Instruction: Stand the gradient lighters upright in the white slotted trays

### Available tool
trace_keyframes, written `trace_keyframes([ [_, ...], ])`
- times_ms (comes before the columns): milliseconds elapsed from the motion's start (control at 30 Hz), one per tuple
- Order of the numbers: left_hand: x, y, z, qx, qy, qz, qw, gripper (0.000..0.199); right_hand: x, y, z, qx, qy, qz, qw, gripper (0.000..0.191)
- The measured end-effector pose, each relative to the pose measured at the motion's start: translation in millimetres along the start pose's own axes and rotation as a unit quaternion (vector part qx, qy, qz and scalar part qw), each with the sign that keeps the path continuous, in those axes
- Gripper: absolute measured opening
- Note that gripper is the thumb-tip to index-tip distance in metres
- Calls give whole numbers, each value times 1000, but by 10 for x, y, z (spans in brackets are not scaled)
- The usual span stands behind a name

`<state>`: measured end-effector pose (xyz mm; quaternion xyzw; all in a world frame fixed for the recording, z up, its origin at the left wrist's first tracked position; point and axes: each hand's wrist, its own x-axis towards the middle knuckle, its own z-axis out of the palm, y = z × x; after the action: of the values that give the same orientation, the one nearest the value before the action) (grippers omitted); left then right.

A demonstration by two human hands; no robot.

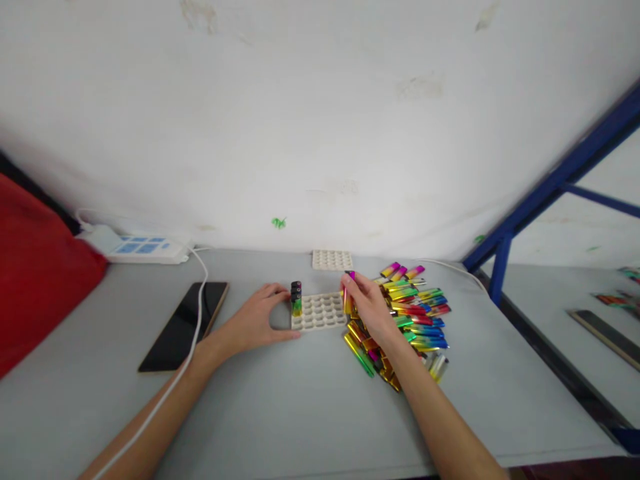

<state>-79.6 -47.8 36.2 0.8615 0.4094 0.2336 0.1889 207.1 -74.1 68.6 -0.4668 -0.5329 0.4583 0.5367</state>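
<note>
A pale tray with rows of holes [323,312] lies on the grey table, with a few black-topped lighters [297,300] upright along its left edge. My left hand [260,319] is at the tray's left side, thumb and fingers spread apart around that corner, holding nothing. Over the tray's right edge, my right hand [367,303] pinches a purple and yellow lighter [347,297], held upright. A heap of shiny, multicoloured lighters [420,327] lies right of the tray, partly covered by my right hand and forearm.
Another pale tray [332,259] lies near the wall. At left are a black phone [185,327], a white cable [199,313] crossing over my left forearm, a power strip [150,249] and a red cloth [40,267]. A blue metal frame [550,187] stands at right.
</note>
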Motion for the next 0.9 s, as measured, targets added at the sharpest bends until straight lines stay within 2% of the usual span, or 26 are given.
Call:
trace_keyframes([
  [67, -1, 12, -6, 2, 0, -1, 1000, 66, -38, -6, 62, 17, -37, 0, 999, 65],
  [167, -6, 34, -14, 8, -5, -3, 1000, 65, -83, 14, 156, 57, -85, 36, 994, 61],
  [233, -11, 48, -18, 10, -7, -4, 1000, 65, -98, 36, 204, 31, -67, 40, 996, 59],
  [333, -13, 58, -20, 16, -6, -11, 1000, 66, -108, 53, 249, -68, 7, -3, 998, 58],
  [433, -12, 55, -19, 21, -10, -10, 1000, 67, -127, 50, 277, -137, 41, -18, 990, 56],
  [600, -11, 41, -16, 16, -10, -5, 1000, 67, -169, 52, 321, -169, 57, -6, 984, 43],
  [900, -19, 57, -18, 22, -11, -13, 1000, 69, -202, 26, 344, -210, 36, -40, 976, 54],
])
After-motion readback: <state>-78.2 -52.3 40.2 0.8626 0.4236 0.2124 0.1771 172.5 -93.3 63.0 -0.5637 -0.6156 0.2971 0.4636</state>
